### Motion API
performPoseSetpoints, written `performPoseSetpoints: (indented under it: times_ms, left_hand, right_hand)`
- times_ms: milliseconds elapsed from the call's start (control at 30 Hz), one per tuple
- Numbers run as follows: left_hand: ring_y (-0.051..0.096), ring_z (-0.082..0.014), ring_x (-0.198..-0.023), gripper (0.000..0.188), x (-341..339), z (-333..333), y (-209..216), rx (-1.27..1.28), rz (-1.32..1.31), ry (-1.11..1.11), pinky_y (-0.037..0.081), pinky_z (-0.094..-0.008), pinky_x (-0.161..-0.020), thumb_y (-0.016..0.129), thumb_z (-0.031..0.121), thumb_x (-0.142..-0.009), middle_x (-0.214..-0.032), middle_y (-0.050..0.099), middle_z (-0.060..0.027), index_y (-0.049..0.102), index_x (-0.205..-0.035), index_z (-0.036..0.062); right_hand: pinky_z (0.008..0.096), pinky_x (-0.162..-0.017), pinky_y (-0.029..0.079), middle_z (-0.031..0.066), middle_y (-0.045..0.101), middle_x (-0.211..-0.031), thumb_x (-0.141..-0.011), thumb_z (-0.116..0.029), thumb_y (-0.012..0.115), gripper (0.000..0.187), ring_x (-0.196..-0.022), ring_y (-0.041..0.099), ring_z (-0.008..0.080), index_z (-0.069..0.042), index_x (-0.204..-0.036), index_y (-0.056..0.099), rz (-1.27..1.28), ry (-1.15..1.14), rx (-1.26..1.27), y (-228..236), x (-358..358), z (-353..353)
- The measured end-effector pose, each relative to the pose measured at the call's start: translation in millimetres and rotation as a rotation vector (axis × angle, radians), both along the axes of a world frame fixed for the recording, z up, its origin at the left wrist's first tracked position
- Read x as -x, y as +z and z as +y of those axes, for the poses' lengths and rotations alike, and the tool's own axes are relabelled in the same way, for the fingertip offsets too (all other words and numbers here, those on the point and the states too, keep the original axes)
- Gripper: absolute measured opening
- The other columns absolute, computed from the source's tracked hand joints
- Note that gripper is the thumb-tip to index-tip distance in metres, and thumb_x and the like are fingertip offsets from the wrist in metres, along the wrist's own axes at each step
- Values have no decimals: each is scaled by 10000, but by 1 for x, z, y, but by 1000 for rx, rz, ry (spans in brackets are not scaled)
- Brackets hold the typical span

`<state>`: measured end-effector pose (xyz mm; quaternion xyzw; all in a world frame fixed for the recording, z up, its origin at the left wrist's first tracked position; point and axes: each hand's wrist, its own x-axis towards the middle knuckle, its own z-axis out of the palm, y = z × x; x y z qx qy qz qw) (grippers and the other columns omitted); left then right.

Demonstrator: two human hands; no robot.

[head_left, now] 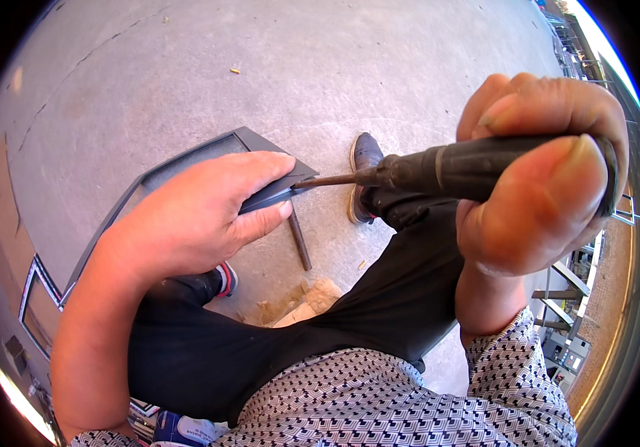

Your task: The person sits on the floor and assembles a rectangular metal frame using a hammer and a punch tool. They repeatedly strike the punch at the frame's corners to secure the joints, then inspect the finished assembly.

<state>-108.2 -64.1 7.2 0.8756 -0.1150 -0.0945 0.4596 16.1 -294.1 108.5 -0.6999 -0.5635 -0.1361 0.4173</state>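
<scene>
My right hand [543, 186] is wrapped round the black handle of a screwdriver [439, 167], raised close on the right. Its thin, brownish shaft points left, and the tip meets the corner of a dark grey angular frame [247, 139]; whether it goes into a gap there I cannot tell. My left hand [201, 201] grips that frame just beside the corner, fingers on top and thumb at the near side. Part of the frame is hidden behind my left hand and arm. Below the corner, a dark rod [300, 244] shows, its upper end covered by the frame.
My shoe [365, 153] stands on the concrete floor [320, 67] beyond my knees. A torn brown piece [309, 302] lies between my legs. At left are another frame [29, 298] and brown sheeting [3, 179]; racks and a grey machine [564, 352] stand at right.
</scene>
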Motion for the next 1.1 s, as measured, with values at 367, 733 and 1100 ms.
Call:
performPoseSetpoints:
  times_ms: [367, 733, 1100]
  left_hand:
    - [631, -381, -1216, 506, -2, 6, 16, -35, 75, -12, 490, -419, -1059, 683, 248, -997, -1323, 649, -235, 573, -1401, -35]
    - [584, -390, -1320, 509, 0, 4, 16, -72, 21, -6, 460, -431, -1121, 688, 263, -991, -1395, 622, -242, 589, -1398, -27]
    - [577, -383, -1333, 508, 5, 4, 13, -84, 20, -3, 457, -423, -1130, 709, 250, -979, -1398, 624, -230, 594, -1400, -11]
  right_hand:
    - [378, -716, 577, 39, 553, -864, -1080, -358, 514, 237, -730, 587, 157, -142, -998, 458, 718, 444, -89, 3, 27, -8]
    - [259, -428, 468, 37, 584, -645, -1075, -353, 543, 358, -437, 506, 98, -133, -805, 461, 656, 566, -401, -25, 45, -3]
    - [254, -386, 432, 32, 570, -614, -1059, -347, 544, 387, -400, 480, 97, -118, -761, 452, 720, 570, -428, -20, 49, 1]
